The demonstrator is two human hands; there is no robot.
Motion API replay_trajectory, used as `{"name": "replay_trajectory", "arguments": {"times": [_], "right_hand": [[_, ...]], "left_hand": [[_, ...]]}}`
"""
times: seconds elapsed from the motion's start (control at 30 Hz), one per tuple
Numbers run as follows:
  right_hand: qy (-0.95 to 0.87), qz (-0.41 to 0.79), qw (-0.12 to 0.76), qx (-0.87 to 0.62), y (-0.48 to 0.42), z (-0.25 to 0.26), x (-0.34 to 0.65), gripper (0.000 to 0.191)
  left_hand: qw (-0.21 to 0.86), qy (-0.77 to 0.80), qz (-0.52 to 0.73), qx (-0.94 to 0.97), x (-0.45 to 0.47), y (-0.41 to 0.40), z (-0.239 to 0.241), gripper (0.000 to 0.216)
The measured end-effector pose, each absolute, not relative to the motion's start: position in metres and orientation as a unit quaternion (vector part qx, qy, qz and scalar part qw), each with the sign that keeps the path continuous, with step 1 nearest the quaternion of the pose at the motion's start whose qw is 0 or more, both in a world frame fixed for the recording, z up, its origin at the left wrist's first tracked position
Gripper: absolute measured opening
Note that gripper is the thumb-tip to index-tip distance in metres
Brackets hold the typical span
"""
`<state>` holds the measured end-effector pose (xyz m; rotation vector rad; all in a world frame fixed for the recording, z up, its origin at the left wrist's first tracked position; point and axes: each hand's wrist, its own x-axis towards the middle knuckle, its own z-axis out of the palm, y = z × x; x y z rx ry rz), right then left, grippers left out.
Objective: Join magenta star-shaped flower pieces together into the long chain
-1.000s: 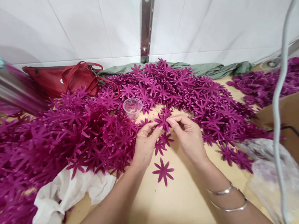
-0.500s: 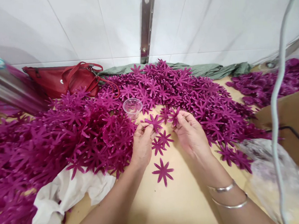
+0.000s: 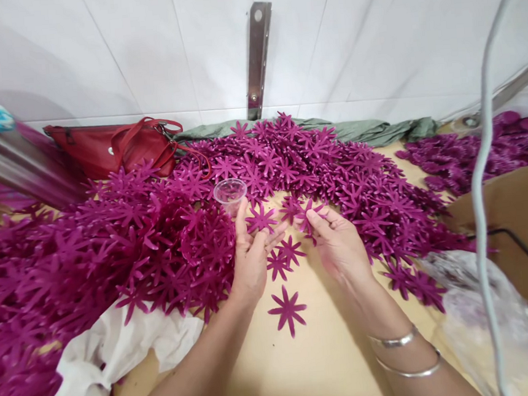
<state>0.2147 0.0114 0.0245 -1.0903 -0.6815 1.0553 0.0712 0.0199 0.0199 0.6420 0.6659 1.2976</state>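
My left hand (image 3: 250, 254) lies over the table with its fingers stretched out, the forefinger reaching up beside a small clear plastic cup (image 3: 229, 192). A purple star-shaped flower piece (image 3: 260, 218) rests against its fingertips, not gripped. My right hand (image 3: 337, 241) pinches another purple flower piece (image 3: 310, 213) between thumb and forefinger. Two bangles circle the right wrist. Two flower pieces (image 3: 284, 255) lie between the hands, and a single one (image 3: 287, 310) lies nearer to me on the tan table (image 3: 306, 367).
A big heap of purple flower pieces (image 3: 111, 248) curves from the left round the back. A white cloth (image 3: 115, 353), a red handbag (image 3: 112, 149), a green cloth (image 3: 369, 130), a clear plastic bag (image 3: 476, 302), a grey cable (image 3: 479, 173) and a cardboard box (image 3: 518, 206) surround it.
The hands drew apart, each taking one flower piece from the pair held together. My left hand then opened its fingers and its piece came loose toward the cup.
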Motion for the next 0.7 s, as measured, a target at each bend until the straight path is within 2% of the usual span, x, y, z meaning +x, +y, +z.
{"name": "replay_trajectory", "arguments": {"times": [0.07, 0.2, 0.33, 0.5, 0.6, 0.7], "right_hand": [[-0.336, 0.442, 0.661, -0.505, 0.011, 0.024, 0.216, 0.034], [-0.399, 0.414, 0.618, -0.536, 0.008, 0.027, 0.215, 0.037], [-0.427, 0.439, 0.576, -0.542, 0.004, 0.034, 0.208, 0.041], [-0.450, 0.427, 0.561, -0.548, 0.001, 0.031, 0.203, 0.048], [-0.451, 0.387, 0.575, -0.563, 0.002, 0.029, 0.208, 0.055], [-0.527, 0.373, 0.516, -0.563, 0.001, 0.035, 0.215, 0.058]], "left_hand": [[0.703, 0.288, 0.577, 0.300, 0.071, 0.020, 0.017, 0.072], [0.709, 0.287, 0.561, 0.317, 0.072, 0.021, 0.012, 0.036], [0.693, 0.319, 0.546, 0.348, 0.072, 0.021, 0.010, 0.037], [0.630, 0.354, 0.539, 0.434, 0.071, 0.021, 0.011, 0.021], [0.612, 0.357, 0.575, 0.410, 0.070, 0.023, 0.010, 0.019], [0.608, 0.357, 0.607, 0.368, 0.069, 0.026, 0.007, 0.020]]}}
